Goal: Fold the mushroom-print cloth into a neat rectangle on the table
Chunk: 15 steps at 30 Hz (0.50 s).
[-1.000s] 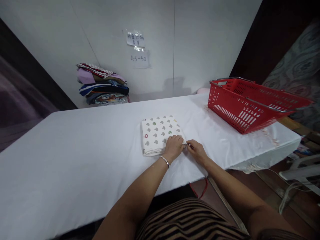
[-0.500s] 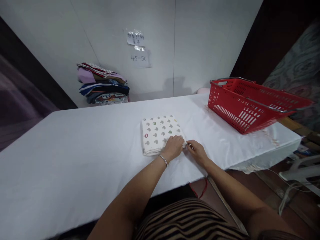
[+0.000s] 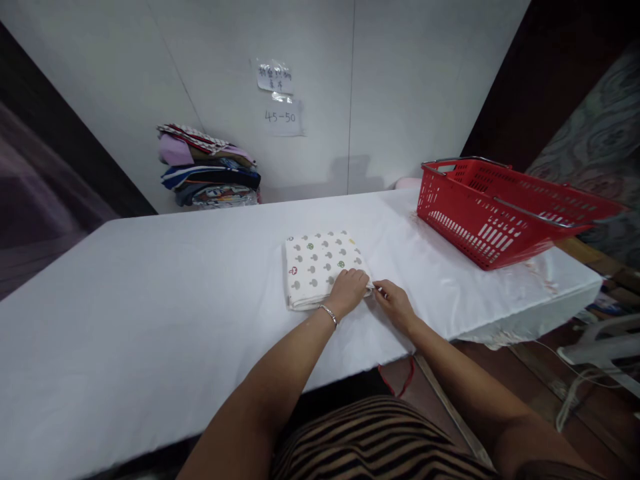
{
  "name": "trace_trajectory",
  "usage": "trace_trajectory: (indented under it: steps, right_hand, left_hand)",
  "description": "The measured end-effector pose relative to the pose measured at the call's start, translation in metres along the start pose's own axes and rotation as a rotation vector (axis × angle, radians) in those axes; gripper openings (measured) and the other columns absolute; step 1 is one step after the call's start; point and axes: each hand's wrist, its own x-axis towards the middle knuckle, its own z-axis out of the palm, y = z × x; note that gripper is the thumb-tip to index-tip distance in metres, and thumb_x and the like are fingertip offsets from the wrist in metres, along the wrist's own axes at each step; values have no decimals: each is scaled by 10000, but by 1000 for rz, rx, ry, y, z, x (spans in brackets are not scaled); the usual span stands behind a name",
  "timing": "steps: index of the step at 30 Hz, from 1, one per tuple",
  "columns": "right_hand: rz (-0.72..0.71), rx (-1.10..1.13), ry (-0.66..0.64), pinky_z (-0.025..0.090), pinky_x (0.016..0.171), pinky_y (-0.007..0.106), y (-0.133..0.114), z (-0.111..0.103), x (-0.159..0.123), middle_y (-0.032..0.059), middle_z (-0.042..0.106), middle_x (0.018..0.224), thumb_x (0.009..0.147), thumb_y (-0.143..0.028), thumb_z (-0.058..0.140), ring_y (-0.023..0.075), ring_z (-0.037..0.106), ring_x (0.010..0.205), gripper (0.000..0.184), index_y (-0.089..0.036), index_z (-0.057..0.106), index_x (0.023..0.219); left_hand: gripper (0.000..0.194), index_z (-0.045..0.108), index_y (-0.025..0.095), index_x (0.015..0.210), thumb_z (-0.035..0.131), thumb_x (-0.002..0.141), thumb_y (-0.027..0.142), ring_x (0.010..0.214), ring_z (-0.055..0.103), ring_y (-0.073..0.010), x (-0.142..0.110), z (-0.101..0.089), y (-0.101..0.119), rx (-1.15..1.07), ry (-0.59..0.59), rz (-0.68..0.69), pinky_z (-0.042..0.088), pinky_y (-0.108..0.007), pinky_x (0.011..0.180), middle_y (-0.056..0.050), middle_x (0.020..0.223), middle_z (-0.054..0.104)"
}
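A folded white cloth (image 3: 320,263) printed with grey mushrooms and a few coloured ones lies flat on the white-covered table (image 3: 175,300). Over its near right corner my left hand (image 3: 349,291) is closed, fingers curled on the fabric; a silver bracelet circles that wrist. Just to the right, my right hand (image 3: 394,303) pinches the tip of the same corner between thumb and fingers. The layers show along the cloth's near edge. Part of the corner is hidden under the left hand.
A red plastic basket (image 3: 480,220) with metal handles stands at the table's right end. Folded fabrics (image 3: 210,170) are stacked against the wall at the back left. Paper signs (image 3: 280,119) hang on the wall. A white plastic stool (image 3: 605,350) is at the lower right.
The camera view has shifted very slightly. Both hands stay at the cloth's near right corner, and the cloth lies in the same place.
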Motion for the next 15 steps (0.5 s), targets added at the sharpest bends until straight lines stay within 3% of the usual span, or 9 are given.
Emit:
trace_trajectory:
  steps: [15]
  right_hand:
    - [87, -45, -91, 437, 626, 277, -2, 1, 1, 20, 608, 858, 850, -335, 500, 141, 544, 656, 178, -207, 567, 953]
  left_hand:
    - [107, 533, 168, 941, 515, 866, 242, 913, 525, -215, 5, 4, 2, -26, -6, -42, 371, -353, 767, -65, 917, 593]
